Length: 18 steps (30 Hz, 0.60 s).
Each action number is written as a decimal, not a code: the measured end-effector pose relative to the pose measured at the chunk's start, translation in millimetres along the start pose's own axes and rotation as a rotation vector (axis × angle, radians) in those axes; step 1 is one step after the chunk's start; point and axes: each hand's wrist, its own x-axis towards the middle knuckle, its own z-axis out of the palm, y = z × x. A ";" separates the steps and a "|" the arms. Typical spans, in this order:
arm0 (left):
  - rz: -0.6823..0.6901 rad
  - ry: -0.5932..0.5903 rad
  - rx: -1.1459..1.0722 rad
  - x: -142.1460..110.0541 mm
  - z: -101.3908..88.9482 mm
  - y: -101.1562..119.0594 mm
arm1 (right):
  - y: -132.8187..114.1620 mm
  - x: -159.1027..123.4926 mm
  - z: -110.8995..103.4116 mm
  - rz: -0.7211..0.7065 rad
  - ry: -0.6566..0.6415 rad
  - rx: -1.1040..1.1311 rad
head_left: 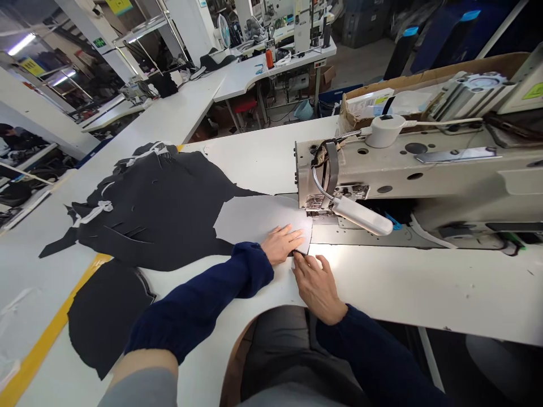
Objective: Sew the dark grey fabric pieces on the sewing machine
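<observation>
At the sewing machine (407,178), the left hand (280,246) is lying flat and outstretched on the grey panel (250,219) while the right hand (316,282) is apparently pinching its edge, uneven pulling possibly risking puckers.

Left hand (281,245) lies flat; right hand (318,284) curls slightly

white tables (231,80) stand among pale pillars (189,29) on a grey floor (368,63), with bright tube lights (22,44) at upper left.
</observation>
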 end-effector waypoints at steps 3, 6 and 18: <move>-0.032 0.034 0.005 10.5 2.0 -1.6 | 7.9 6.8 1.8 -0.024 -0.006 -0.020; -0.059 0.051 0.004 19.5 4.7 -6.4 | 16.1 13.3 4.8 -0.046 -0.009 -0.049; 0.068 -0.017 -0.132 6.2 11.2 -30.3 | 27.3 6.6 3.3 -0.030 0.059 0.022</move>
